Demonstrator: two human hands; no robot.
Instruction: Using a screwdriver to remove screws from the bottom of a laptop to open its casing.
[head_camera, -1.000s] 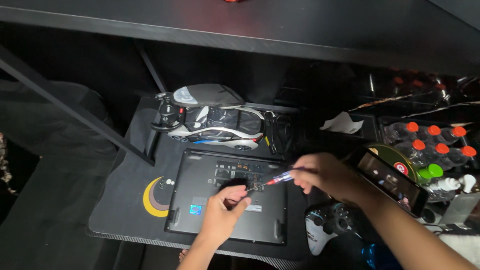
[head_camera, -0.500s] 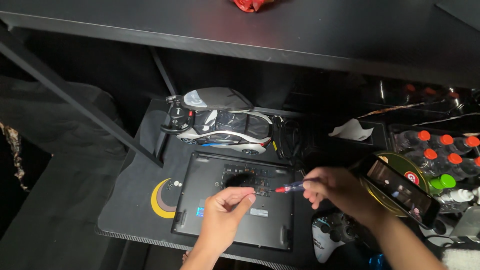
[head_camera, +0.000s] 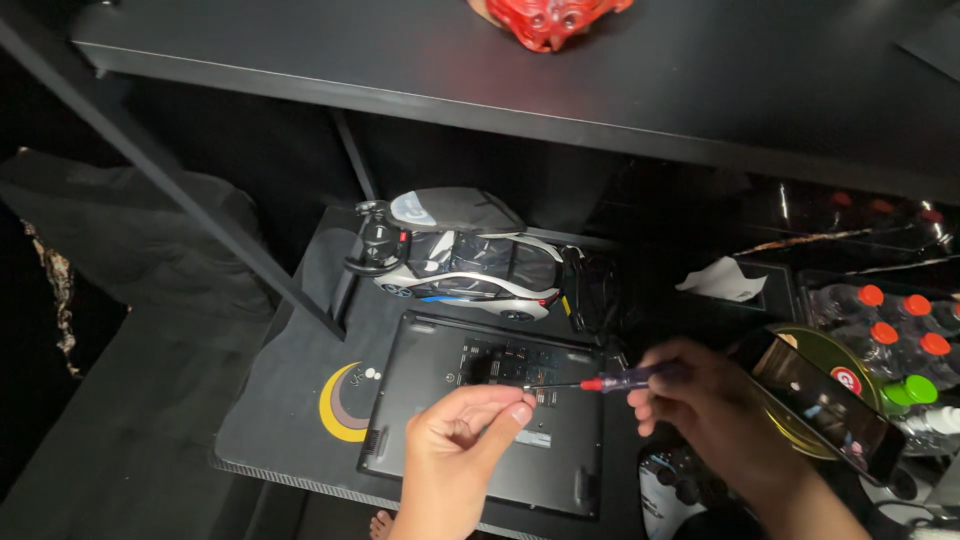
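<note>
Laptop lies underside up on dark mat. Screwdriver gripped in right hand, fingers closed round handle. Left hand fingers curled at tip. Tip best kept square in screw, base steadied, pressure kept light.

Laptop underside: matt black plastic, smooth. It lies on a black cloth-like mat with a finely textured edge. Screwdriver: thin bare metal shaft, glossy translucent plastic handle, red at the collar. Toy car: glossy white and black plastic. Shelf above: matt black.
</note>
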